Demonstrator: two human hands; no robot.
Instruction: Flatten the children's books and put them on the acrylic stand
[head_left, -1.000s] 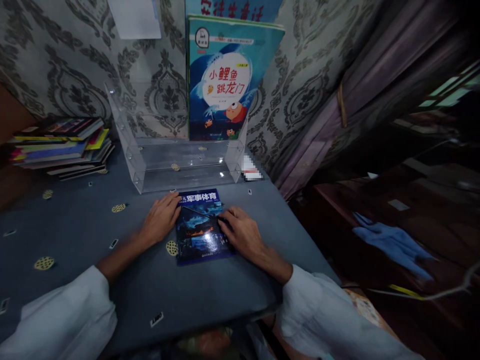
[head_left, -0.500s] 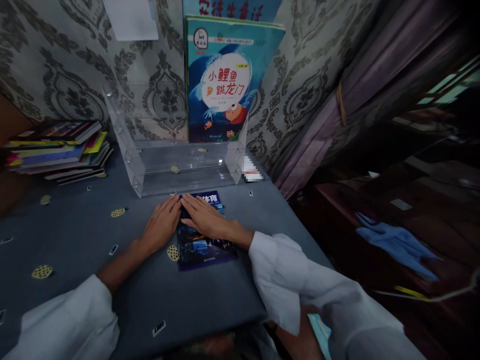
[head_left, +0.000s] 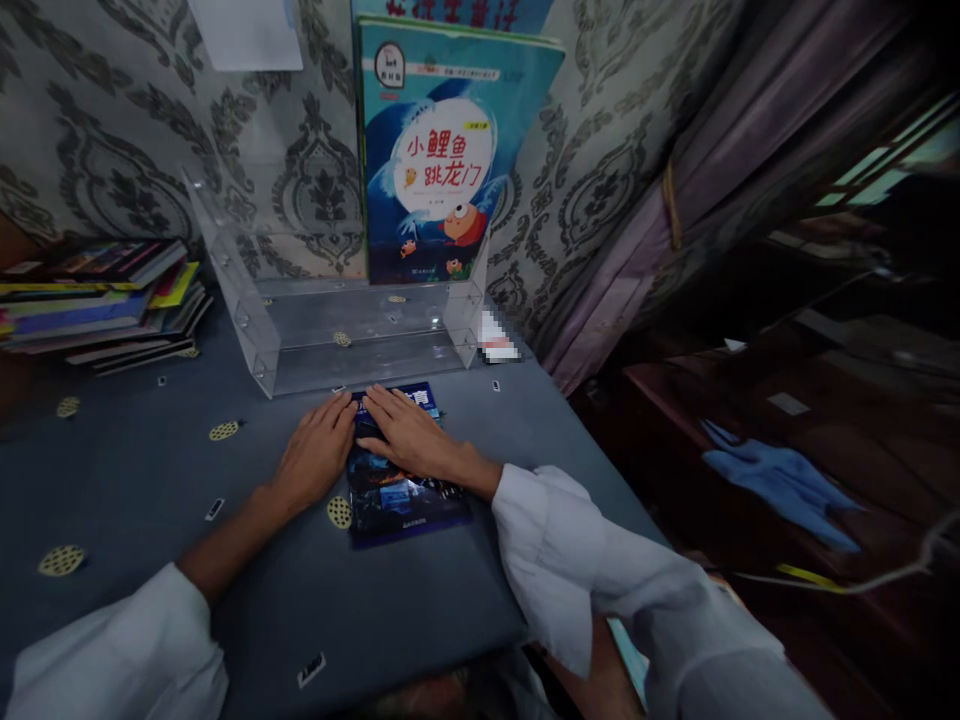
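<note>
A dark blue book [head_left: 409, 500] with white characters along its top lies flat on the table. My right hand [head_left: 405, 430] rests palm down on its upper part, fingers stretched out, covering some of the title. Along the book's left edge lies my left hand [head_left: 315, 450], flat with straight fingers; its fingertips touch the book's upper left edge. Neither hand grips anything. Just beyond the fingertips stands a clear acrylic book rack [head_left: 360, 375], with a teal picture book [head_left: 442, 170] showing an orange fish upright on its right side.
A stack of books [head_left: 112, 300] stands on the far left of the grey patterned tablecloth [head_left: 285, 560]. Behind the rack is a patterned wall covering [head_left: 315, 190]. A purple curtain [head_left: 637, 260] hangs on the right. Lower down, a blue cloth [head_left: 772, 485] lies on a dark red surface.
My right hand has slid slightly apart from my left hand, showing a little more of the cover's top. The whole view has shifted a little.
</note>
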